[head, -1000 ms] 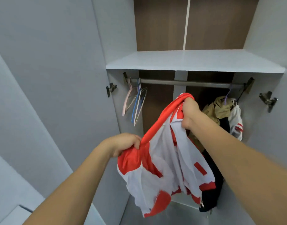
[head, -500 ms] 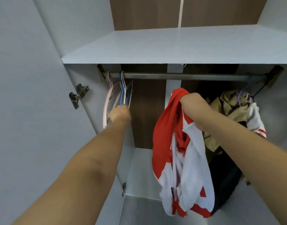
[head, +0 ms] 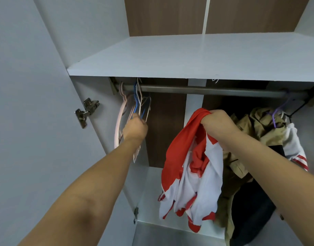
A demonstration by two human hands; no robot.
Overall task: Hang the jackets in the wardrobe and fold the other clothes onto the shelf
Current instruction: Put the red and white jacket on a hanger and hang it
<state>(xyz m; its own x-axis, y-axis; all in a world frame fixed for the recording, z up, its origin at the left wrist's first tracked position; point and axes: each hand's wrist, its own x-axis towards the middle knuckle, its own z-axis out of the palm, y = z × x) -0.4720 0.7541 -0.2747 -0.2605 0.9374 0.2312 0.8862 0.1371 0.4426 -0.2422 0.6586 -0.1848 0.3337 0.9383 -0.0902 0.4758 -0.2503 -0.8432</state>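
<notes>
The right hand (head: 218,125) is clenched on the red-and-white jacket (head: 193,171), which dangles near the wardrobe's middle. Farther left, the left hand (head: 135,128) is closed among the empty hangers (head: 135,110). Separate one hanger only, then lift its hook off the rail (head: 205,90) cleanly.

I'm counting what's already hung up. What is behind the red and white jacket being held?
Behind the red and white jacket, held by the right hand, hang a khaki garment and something black. The jacket and arm cover their left parts.
</notes>
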